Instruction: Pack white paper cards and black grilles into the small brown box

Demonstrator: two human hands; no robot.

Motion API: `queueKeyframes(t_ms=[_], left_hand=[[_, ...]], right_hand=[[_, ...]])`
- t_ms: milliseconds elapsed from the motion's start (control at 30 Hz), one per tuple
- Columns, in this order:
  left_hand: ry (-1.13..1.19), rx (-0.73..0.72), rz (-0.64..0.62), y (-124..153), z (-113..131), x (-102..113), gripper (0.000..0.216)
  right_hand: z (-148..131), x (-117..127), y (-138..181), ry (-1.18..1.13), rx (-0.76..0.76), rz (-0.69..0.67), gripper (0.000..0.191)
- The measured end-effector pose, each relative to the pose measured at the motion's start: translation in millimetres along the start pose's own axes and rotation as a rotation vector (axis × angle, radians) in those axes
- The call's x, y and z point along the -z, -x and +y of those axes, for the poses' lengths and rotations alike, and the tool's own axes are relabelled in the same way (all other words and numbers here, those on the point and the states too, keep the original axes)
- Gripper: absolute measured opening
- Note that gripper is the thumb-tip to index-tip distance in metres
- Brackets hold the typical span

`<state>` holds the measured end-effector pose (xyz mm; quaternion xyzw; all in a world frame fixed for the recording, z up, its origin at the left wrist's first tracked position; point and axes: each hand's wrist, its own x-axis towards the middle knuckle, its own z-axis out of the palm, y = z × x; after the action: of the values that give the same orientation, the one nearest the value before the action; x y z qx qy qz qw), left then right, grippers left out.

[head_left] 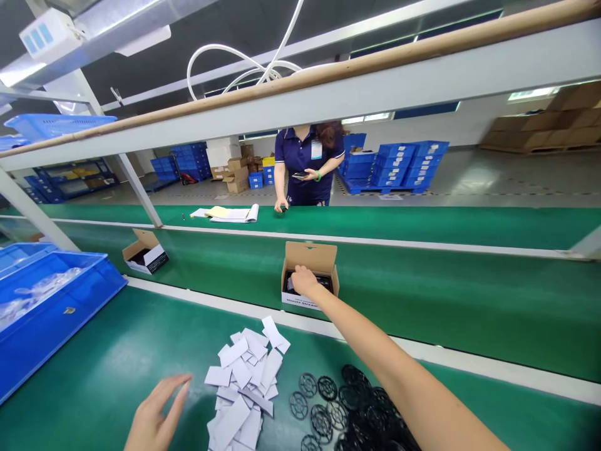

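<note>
My right hand (pixel 304 280) reaches into an open cardboard box (pixel 303 299) with white printed sides and a raised brown lid. Dark contents fill the box around the fingers, and whatever the fingertips hold is hidden. Low on the left, my left hand (pixel 158 413) hovers over the green table, thumb and fingers apart, with nothing in it. To its right lies a heap of small folded white papers (pixel 241 376). Under my right forearm spreads a pile of black spoked plastic rings (pixel 347 401).
Another open box (pixel 146 255) stands on the green belt (pixel 225 263) to the left. Blue bins (pixel 56 307) with clear plastic bags sit at the left edge. Beyond the shelf frame, a person (pixel 307 164) stands holding a phone. Papers (pixel 230 213) lie on the far counter.
</note>
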<state>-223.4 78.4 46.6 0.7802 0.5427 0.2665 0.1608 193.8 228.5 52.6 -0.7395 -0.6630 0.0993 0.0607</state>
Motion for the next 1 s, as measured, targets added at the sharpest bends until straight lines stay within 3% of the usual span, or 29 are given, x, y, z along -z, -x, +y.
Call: queueKeyframes(t_ms=[133,267,400,500,633,767,900,1000], left_hand=[[-0.102,-0.043,-0.107,-63.0,71.0,-39.4,0.042],[-0.443,-0.017,-0.329,-115.7,126.1,-93.3,0.046],[-0.489,0.009,-0.426,-143.2,151.6,-134.2,0.049],[-0.477,-0.013,-0.507,-144.1,158.6,-148.8,0.04],[-0.392,-0.085,-0.597,-129.0,168.5,-149.5,0.04],[-0.2,-0.151,-0.676,-113.9,179.5,-137.7,0.035],[0.024,-0.156,-0.622,-101.4,181.0,-115.7,0.036],[0.429,-0.046,-0.563,-84.3,175.5,-96.1,0.037]], right_hand=[[10.7,24.3,33.3,0.025,0.068,0.063,0.019],[32.2,44.2,105.6,-0.009,0.19,0.139,0.028],[67.7,36.9,193.1,-0.135,0.276,0.142,0.03],[100.6,20.9,243.6,-0.243,0.206,0.117,0.039],[131.5,4.1,280.0,-0.367,0.089,0.098,0.042],[136.6,1.7,288.1,-0.44,0.053,0.121,0.041],[127.3,7.2,280.9,-0.466,0.086,0.15,0.04],[117.8,7.7,273.9,-0.471,0.125,0.16,0.038]])
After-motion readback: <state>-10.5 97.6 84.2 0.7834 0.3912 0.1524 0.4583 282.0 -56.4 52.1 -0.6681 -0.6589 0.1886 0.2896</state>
